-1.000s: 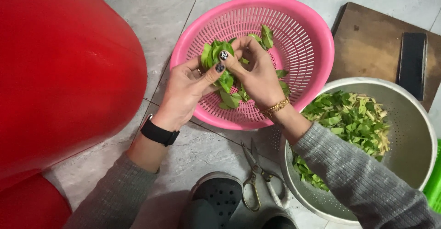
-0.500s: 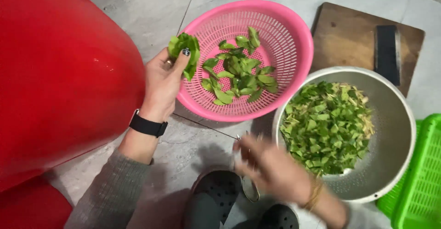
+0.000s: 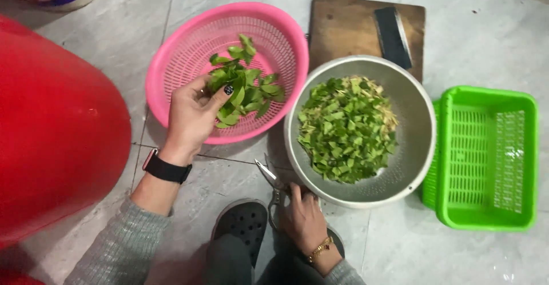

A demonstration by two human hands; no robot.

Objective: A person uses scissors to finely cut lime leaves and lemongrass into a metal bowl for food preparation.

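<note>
A big red plastic tub [image 3: 54, 136] fills the left side of the view, standing on the grey tiled floor [image 3: 474, 39]. Right of it, toward the far side, sits a round pink colander basket [image 3: 171, 73] with a loose pile of whole green leaves [image 3: 243, 88] in its middle. Just right of the pink basket, touching its rim, is a wide metal colander bowl [image 3: 412, 148] heaped with cut green leaf pieces [image 3: 346, 128]. Behind the metal bowl lies a wooden chopping board [image 3: 343, 25] with a dark-bladed cleaver [image 3: 393, 36] resting on its right part. At the far right stands a rectangular green plastic basket [image 3: 492, 159], its left wall tucked close against the metal bowl. The left hand [image 3: 191, 119] reaches into the near left part of the pink basket, fingers closed on a bunch of the whole leaves, thumb pressed over them; a black smartwatch [image 3: 166, 169] sits on that wrist above a grey knitted sleeve [image 3: 123, 245]. The right hand [image 3: 303, 216] is low at the near edge, just beside the rim of the metal bowl, its fingers wrapped through the handles of a pair of scissors [image 3: 271, 185] whose blades point up and left, lying over the floor between the two round vessels; a gold bracelet [image 3: 319, 249] circles that wrist. A dark perforated clog [image 3: 243, 225] shows on the floor between the two arms.
</note>
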